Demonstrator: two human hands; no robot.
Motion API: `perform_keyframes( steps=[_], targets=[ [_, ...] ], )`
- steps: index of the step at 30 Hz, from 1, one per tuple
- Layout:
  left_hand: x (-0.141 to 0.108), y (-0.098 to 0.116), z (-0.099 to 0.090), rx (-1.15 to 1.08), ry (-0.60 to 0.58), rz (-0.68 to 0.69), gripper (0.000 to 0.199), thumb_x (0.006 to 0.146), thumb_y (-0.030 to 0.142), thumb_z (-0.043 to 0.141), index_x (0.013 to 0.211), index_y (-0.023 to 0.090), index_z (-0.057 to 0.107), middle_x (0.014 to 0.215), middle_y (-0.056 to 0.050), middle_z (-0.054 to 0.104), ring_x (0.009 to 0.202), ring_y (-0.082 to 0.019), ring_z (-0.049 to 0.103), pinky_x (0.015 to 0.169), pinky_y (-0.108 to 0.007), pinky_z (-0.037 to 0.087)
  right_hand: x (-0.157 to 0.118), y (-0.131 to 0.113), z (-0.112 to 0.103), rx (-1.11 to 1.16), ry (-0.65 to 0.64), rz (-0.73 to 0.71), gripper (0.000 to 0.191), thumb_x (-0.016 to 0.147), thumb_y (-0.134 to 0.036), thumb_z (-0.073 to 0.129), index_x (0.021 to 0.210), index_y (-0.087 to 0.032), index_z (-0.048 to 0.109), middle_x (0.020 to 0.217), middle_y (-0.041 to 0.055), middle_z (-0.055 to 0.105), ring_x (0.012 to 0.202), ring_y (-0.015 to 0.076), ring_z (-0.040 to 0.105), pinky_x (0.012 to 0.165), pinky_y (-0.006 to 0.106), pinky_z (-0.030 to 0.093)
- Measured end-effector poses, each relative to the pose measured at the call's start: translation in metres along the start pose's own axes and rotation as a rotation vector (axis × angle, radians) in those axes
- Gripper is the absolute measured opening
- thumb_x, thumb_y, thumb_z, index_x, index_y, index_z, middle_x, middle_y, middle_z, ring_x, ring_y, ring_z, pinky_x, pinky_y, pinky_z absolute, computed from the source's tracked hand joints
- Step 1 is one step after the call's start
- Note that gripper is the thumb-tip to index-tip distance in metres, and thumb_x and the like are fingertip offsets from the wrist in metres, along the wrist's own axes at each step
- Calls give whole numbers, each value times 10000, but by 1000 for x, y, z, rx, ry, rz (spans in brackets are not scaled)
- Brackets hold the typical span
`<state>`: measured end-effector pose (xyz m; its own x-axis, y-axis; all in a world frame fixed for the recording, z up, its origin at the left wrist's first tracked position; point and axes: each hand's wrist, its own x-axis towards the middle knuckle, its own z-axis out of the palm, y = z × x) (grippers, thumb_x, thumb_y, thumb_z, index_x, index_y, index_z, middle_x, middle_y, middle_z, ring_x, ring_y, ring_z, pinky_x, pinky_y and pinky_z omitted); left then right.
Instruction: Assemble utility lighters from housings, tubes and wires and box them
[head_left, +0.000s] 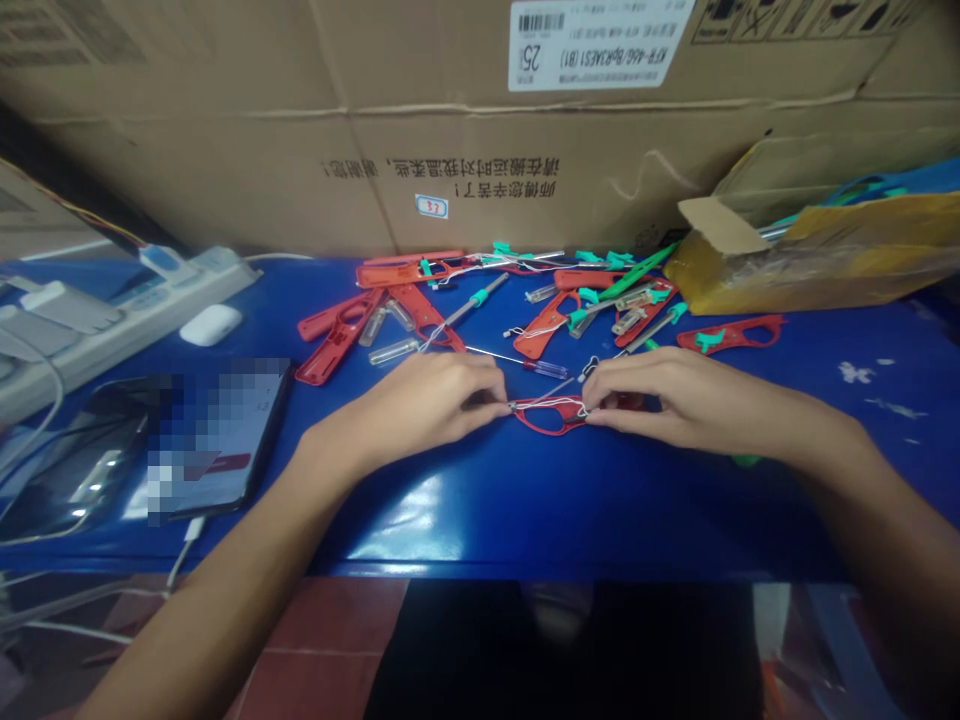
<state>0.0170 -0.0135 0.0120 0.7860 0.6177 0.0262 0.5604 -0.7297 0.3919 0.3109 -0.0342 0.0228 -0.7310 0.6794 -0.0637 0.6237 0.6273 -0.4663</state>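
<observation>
The right hand (637, 395) covered one end of the red casing (551, 428). Small parts at the fingertips were too small to identify. The carton (247, 170) and the power strip (135, 320) extended past the picture's edge. Pixelation obscured the phone's screen (225, 430).

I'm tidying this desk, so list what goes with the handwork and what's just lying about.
Seemingly with the work:
- red plastic casing and white wires, between left hand and right hand
- loose red casings
- clear plastic pieces
- metal rods with green fittings
- screwdriver

Apparently just lying about:
- smartphone
- white earbud case
- power strip
</observation>
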Motion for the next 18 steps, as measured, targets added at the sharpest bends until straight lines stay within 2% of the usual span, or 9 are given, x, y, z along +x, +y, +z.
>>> perform_keyframes(
  steps=[11,18],
  targets=[
    [-2,0,0,55,-16,-12,158,1003,312,590,997,215,715,993,-20,715,869,-174,678,734,-295,455,1,1,5,-36,6,-16,260,1032,-405,492,967,-222,665,975,33,688,875,171,636,776,296,446],
    [-2,-1,-4,98,-3,-20,160,984,344,629,956,234,742,959,3,722,856,-164,686,678,-296,423,4,-1,10,-66,38,-9,288,1040,-396,473,948,-213,676,1001,35,680,866,169,636,777,307,438]
  ],
)
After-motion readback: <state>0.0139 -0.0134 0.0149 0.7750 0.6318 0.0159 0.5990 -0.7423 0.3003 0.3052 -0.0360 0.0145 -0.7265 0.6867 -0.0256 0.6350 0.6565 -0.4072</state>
